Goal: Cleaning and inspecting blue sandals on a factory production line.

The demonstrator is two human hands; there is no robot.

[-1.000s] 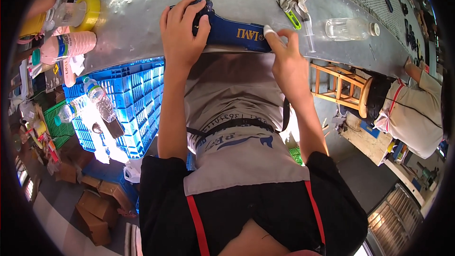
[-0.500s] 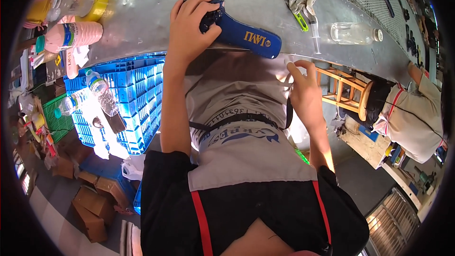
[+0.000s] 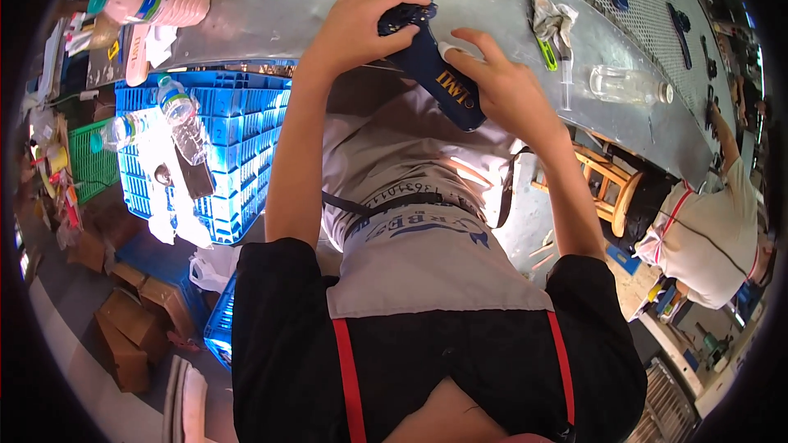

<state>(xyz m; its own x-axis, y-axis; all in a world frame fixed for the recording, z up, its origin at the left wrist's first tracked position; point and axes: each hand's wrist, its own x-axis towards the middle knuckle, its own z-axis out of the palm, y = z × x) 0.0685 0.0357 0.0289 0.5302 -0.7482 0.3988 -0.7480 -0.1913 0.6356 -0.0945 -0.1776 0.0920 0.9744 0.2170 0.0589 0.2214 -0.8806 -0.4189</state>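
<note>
Navy sole (image 3: 428, 62), one end partly hidden by left hand (image 3: 361, 23), grip clasping it, right hand (image 3: 510, 92) alongside, its grip unclear

Black short-sleeved top (image 3: 427, 336) under grey apron (image 3: 427, 279); red straps (image 3: 349, 385) at apron's upper corners, dark tie (image 3: 349, 204) around apron's waist.

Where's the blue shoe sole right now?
In the head view, the blue shoe sole is at upper centre, held by the left hand, with the right hand at its right side.
</note>
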